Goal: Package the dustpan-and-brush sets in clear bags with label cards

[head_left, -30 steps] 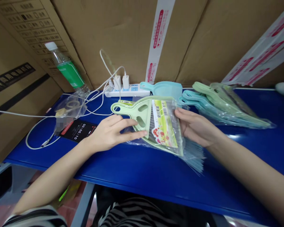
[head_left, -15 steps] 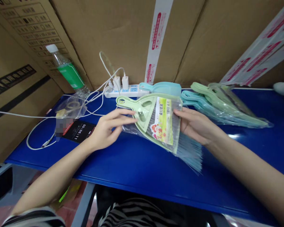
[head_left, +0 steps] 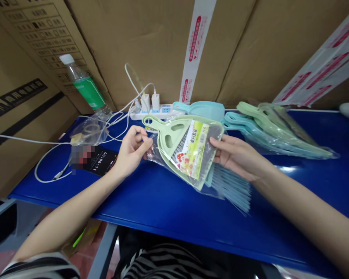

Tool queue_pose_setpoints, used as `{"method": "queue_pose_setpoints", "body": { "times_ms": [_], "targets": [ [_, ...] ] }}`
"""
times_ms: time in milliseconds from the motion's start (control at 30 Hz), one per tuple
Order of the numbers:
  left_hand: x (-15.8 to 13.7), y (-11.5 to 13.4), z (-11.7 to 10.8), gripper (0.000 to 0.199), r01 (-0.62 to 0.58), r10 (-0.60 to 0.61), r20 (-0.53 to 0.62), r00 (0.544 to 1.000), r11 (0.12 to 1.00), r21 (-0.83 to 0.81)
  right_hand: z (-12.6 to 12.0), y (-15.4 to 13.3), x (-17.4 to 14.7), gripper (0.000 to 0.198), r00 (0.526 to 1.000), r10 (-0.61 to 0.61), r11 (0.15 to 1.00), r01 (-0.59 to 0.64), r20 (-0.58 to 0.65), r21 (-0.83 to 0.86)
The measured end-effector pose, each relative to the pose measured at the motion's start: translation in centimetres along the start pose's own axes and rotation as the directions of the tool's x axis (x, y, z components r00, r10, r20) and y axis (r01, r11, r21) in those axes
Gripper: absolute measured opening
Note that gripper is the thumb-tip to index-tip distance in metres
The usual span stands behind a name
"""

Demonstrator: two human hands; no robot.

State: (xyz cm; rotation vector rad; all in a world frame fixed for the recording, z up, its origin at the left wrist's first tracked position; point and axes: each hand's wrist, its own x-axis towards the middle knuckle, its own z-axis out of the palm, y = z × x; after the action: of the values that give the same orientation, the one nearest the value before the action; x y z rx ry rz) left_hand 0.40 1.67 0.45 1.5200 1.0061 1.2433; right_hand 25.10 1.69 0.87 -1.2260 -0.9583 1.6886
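A pale green dustpan (head_left: 172,135) in a clear plastic bag, with a printed label card (head_left: 192,149) inside, is held above the table in front of me. My right hand (head_left: 235,155) grips its wide end, thumb on top and fingers beneath. My left hand (head_left: 135,149) pinches the loose plastic bag (head_left: 155,153) beside the handle. Grey bristles show through the dustpan's slots and behind the label. Under the dustpan's lower right edge, a blue brush (head_left: 232,188) spreads its bristles; its handle is hidden.
Bagged green and blue dustpans (head_left: 279,130) lie at the right rear, and a light blue dustpan (head_left: 203,109) at the back. A power strip (head_left: 163,112) with white cables, a bottle (head_left: 88,91) and a phone (head_left: 101,161) are on the left. Cardboard boxes (head_left: 151,46) stand behind the blue table (head_left: 163,201).
My left hand has closed its fingers on the bag's plastic near the handle; before, they were stretched out over the dustpan. The dustpan has turned slightly, and more of the blue brush shows.
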Motion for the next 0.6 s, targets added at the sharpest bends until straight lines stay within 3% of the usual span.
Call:
{"method": "queue_pose_setpoints", "body": {
  "times_ms": [167, 333, 400, 600],
  "targets": [
    [0.2, -0.2, -0.2, 0.038, -0.036, 0.035, -0.072, 0.997, 0.999, -0.013, 0.1, 0.4, -0.2, 0.021, 0.999, -0.047, 0.999, 0.047, -0.010, 0.011],
    [1.1, -0.2, -1.7, 0.036, -0.102, 0.100, -0.153, 0.983, 0.995, 0.001, -0.8, 0.5, 0.5, 0.039, 0.990, -0.121, 0.992, 0.123, 0.071, -0.021],
    [1.7, 0.0, -2.4, 0.029, -0.121, 0.128, -0.187, 0.974, 0.991, 0.048, -1.2, 0.4, 0.8, 0.039, 0.988, -0.127, 0.991, 0.130, 0.087, -0.029],
    [1.8, 3.2, -4.4, 0.016, -0.178, 0.218, -0.063, 0.974, 0.907, 0.382, -1.0, -0.4, 0.7, 0.018, 1.000, -0.017, 1.000, 0.017, 0.024, -0.025]
  ]
}}
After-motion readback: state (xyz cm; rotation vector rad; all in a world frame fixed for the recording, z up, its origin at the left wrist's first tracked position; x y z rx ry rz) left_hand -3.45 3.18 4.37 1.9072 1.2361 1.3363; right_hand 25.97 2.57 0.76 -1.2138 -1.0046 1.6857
